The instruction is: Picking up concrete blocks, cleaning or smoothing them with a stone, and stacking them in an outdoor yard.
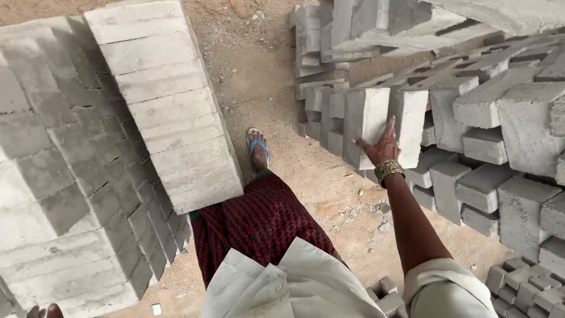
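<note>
Head view shows the right hand (381,147) laid flat, fingers (389,125) spread, gripping nothing, against an upright concrete block (365,121) in the stack (506,118); the left hand lies out of sight.

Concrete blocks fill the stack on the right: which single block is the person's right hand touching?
The upright block at the stack's front edge, under the right hand; its broad pale face is turned to the camera, and no other block is touched.

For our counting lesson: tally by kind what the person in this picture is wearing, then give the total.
Blue-strapped sandal: 1
Gold bracelet: 1
Red and black patterned skirt: 1
Pale shirt: 1
Total: 4
</note>
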